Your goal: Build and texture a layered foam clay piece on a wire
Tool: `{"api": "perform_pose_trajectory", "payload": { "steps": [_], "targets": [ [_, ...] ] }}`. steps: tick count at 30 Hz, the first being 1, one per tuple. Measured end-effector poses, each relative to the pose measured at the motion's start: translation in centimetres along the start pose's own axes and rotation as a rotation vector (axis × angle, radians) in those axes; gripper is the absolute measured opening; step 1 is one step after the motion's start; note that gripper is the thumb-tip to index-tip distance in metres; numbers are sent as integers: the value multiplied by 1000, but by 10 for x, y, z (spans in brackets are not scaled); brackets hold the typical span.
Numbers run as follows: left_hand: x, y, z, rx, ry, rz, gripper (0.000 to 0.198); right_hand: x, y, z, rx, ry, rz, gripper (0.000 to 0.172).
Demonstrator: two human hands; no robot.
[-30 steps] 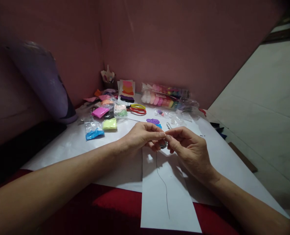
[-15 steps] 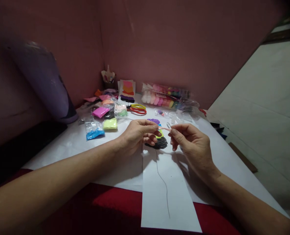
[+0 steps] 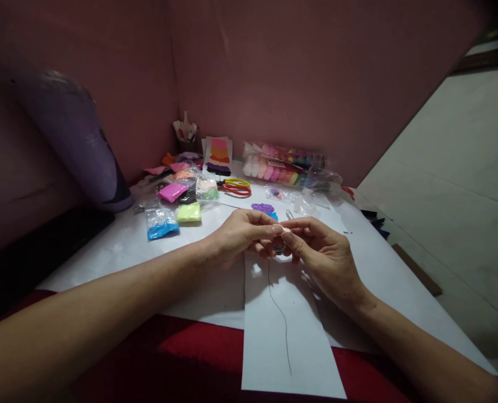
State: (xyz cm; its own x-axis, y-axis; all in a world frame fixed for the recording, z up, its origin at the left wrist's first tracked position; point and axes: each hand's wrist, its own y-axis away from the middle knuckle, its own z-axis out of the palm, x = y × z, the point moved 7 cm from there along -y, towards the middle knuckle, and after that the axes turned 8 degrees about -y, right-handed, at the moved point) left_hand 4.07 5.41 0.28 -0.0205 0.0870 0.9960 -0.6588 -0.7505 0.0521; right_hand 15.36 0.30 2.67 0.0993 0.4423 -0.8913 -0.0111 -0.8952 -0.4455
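Note:
Between the fingertips of my left hand and my right hand is a small piece of pale pink modelling clay. Both hands pinch it, close together above a white paper strip. A dark wavy line runs down that strip. Just beyond the fingers, a textured purple clay patch and a blue clay patch show on the paper. My hands mostly cover the black clay strands below them. A shiny metal-looking tool lies behind my right fingers, partly hidden.
To the left lie clay packets in pink, yellow and blue. Scissors with red and yellow handles rest behind. Farther back are a bag of coloured clays, a colour picture and a holder with tools.
My right hand has moved left, closer to my left hand. The pink clay, earlier stretched between them as a thin strand, is now a short bit. The black strands are more covered.

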Motion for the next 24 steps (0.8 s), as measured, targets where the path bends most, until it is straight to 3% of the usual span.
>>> {"api": "perform_pose_trajectory", "payload": {
  "steps": [6,15,24],
  "targets": [
    [0,0,1,-21,0,9,12,2,1,-1,8,7,1,19],
    [0,0,6,-126,1,35,18,9,4,-4,10,-3,35,16],
    [2,0,6,-109,-19,62,13,9,4,-4,-6,11,31,15]
  ]
}}
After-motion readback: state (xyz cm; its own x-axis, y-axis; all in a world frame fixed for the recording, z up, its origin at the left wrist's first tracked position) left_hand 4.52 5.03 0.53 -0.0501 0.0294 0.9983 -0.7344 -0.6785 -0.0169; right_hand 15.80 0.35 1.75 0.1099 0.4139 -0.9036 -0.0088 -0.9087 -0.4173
